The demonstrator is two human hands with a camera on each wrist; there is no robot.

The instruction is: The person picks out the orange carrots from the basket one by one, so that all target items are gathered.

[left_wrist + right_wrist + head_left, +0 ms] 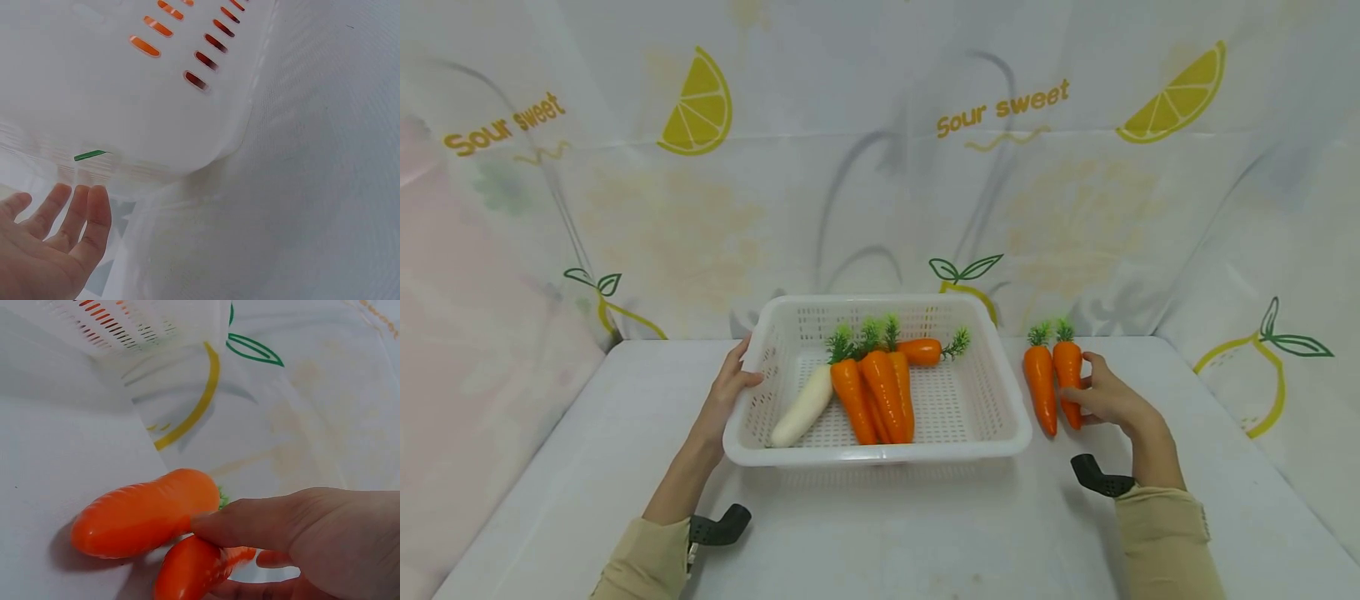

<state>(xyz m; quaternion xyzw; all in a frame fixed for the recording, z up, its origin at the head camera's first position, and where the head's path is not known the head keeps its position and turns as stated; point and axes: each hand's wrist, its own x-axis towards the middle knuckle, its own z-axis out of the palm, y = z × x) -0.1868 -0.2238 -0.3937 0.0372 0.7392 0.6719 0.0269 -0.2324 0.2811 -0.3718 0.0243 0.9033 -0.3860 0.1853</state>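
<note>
A white plastic basket (880, 454) holds a white radish (805, 408) and several orange carrots (883, 392) with green tops. My left hand (730, 387) is at the basket's left side, its fingers fairly straight; in the left wrist view the fingertips (99, 195) are by the basket wall. Two carrots lie on the table to the right of the basket. My right hand (1108, 396) pinches the outer carrot (1066, 367), thumb on one side and fingers on the other. Beside it lies the inner carrot (1040, 383), close to my thumb.
The white table (880, 533) runs back to a hanging cloth (880, 192) printed with lemons and lettering. Dark wrist-worn devices (722, 527) sit at both wrists, below the sleeves' cuffs.
</note>
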